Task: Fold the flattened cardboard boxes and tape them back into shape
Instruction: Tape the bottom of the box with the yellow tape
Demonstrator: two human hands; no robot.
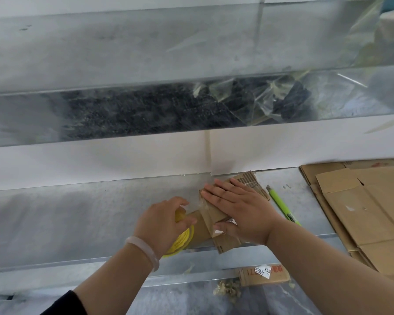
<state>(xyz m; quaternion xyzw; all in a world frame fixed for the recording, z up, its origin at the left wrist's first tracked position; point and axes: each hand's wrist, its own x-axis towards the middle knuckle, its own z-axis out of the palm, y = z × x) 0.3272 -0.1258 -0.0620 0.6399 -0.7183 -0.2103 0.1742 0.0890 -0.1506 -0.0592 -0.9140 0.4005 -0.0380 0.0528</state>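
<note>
The work surface was a grey galvanised sheet-metal shelf [77, 212] with a folded front lip. Behind it stood a plain white back panel [100, 160], divided by a vertical seam [208, 151]. Above ran a second grey metal shelf [123, 53], with crumpled clear plastic film [248, 98] toward its right end. Lighting was diffuse and even.

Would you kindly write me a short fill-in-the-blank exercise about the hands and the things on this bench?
1. The left hand grips a roll of tape whose side is ____ in colour.
2. The right hand presses ____, with straight fingers, on the small cardboard box.
3. The green utility knife lies on the bench to the ____ of that box.

Missing words: yellow; flat; right.
</note>
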